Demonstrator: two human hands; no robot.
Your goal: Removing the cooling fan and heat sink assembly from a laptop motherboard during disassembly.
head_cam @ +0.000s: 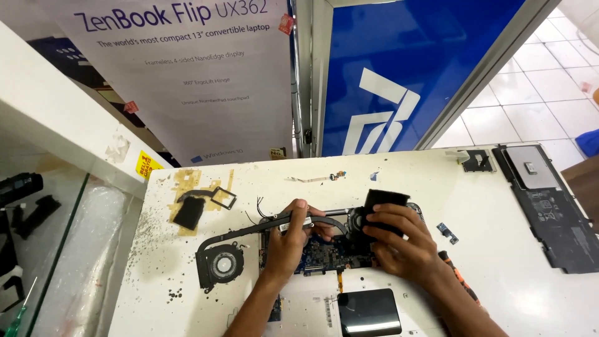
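A blue laptop motherboard (327,253) lies on the white table (499,262), mostly under my hands. My left hand (288,240) pinches the black heat pipe (249,229) near its metal plate; the pipe curves left to a round black fan (219,265) resting on the table. My right hand (399,240) grips a second black fan (385,203) at the right end of the pipe, tilted up off the board. A screwdriver with an orange and black handle (458,278) lies under my right wrist.
A flat black battery pack (552,206) lies at the right edge. A small black heatsink part (190,209) sits on brown tape to the left. A ribbon cable (318,178), a small black bracket (477,161), a tiny board (447,232) and a dark touchpad (369,312) are nearby.
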